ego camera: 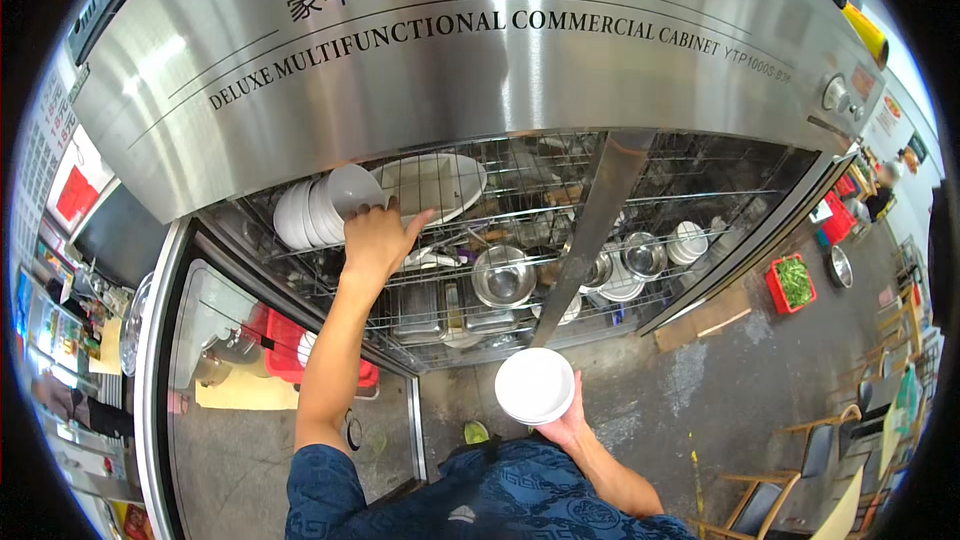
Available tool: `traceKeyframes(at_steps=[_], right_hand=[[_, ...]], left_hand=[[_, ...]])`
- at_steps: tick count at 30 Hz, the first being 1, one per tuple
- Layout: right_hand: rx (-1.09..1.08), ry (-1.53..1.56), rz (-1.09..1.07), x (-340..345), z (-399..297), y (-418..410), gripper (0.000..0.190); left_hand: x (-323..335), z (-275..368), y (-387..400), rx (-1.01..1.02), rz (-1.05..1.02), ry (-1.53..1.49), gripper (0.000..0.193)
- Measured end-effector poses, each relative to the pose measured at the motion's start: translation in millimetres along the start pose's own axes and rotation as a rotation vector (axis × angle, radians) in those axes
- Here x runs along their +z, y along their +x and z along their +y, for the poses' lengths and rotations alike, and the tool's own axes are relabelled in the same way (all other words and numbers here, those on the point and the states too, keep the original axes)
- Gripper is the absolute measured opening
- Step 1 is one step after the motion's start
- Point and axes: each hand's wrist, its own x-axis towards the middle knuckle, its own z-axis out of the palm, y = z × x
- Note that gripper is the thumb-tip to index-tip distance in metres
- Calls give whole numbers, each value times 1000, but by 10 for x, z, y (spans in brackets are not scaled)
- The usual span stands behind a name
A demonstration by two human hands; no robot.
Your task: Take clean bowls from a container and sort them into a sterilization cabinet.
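Observation:
My left hand [379, 240] reaches into the upper wire rack of a stainless steel commercial cabinet [480, 82]. Its fingers are bent at the near edge of the front bowl in a nested row of white bowls [304, 211], which lie tipped on their sides. The thumb points away to the right. Whether the fingertips touch the bowl is hard to see. Behind my hand a large white oval dish [471, 178] leans in the rack. My right hand [568, 420] holds a short stack of white bowls [534, 385] from below, in front of my body.
Steel bowls [504, 277] and steel pans [420, 313] fill the lower shelf. A metal post [592, 232] crosses the cabinet's opening. The glass door [247, 435] stands open at left. On the floor at right are a red crate of greens [791, 283] and flattened cardboard [703, 313]; chairs [757, 506] stand nearer.

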Motion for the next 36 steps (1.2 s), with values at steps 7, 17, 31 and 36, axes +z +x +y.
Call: traceKeyframes(at_steps=[7,17,31,36], right_hand=[[32,0,-24,18,9,94,90],[84,80,26,224,-34,256,85],[250,64,-41,-111,18,495,85],[275,181,-201,-112,64,522,85]], left_hand=[[-84,31,-153,115,199,15,56],[-9,946,-1366,501,109,-796,25],[437,1461,-2269,319,-231,-781,37],[403,1405,-2285,287,-239,-847,32]])
